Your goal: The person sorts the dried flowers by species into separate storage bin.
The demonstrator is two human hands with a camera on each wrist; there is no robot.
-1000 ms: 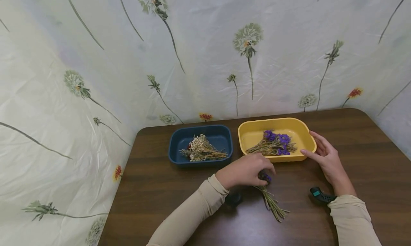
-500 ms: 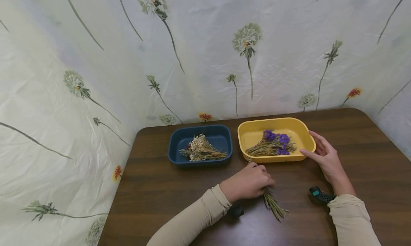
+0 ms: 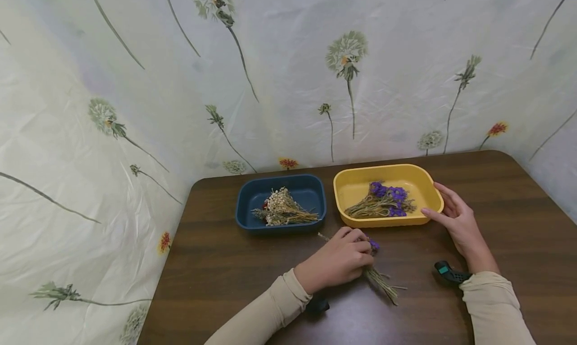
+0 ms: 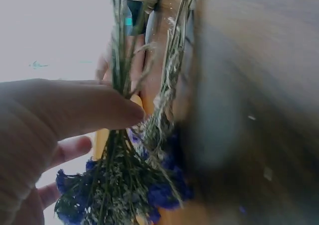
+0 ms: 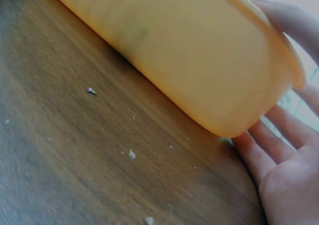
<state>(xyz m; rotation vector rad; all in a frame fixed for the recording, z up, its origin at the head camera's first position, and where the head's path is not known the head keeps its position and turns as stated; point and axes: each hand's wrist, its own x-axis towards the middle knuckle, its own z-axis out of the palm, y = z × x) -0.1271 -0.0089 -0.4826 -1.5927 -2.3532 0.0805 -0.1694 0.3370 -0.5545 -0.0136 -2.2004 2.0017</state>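
Note:
Between the thumb and fingers of my left hand [image 3: 339,260] are the stems of a bunch of dried purple flowers [image 4: 117,177], pinched in front of the yellow tray [image 3: 389,223]. Its flower heads hang downward in the left wrist view. Right beside it, close to the table, is a second purple bunch [image 4: 167,100] tied with twine. In the head view my hand covers much of both, with stems [image 3: 382,285] showing toward the front. My right hand [image 3: 461,227] holds the yellow tray at its right end, thumb on the rim and fingers [image 5: 276,135] against the outer wall.
Inside the yellow tray lie more purple dried flowers [image 3: 387,200]. A dark blue tray [image 3: 245,219] to its left holds cream dried flowers [image 3: 281,207]. Small plant crumbs [image 5: 131,154] dot the brown wooden table [image 3: 216,270]. A flower-printed cloth [image 3: 288,84] hangs behind.
My left hand moves from the flower heads down over the stems, then back left with a bunch pinched. The stems shift slightly. My right hand stays on the yellow tray.

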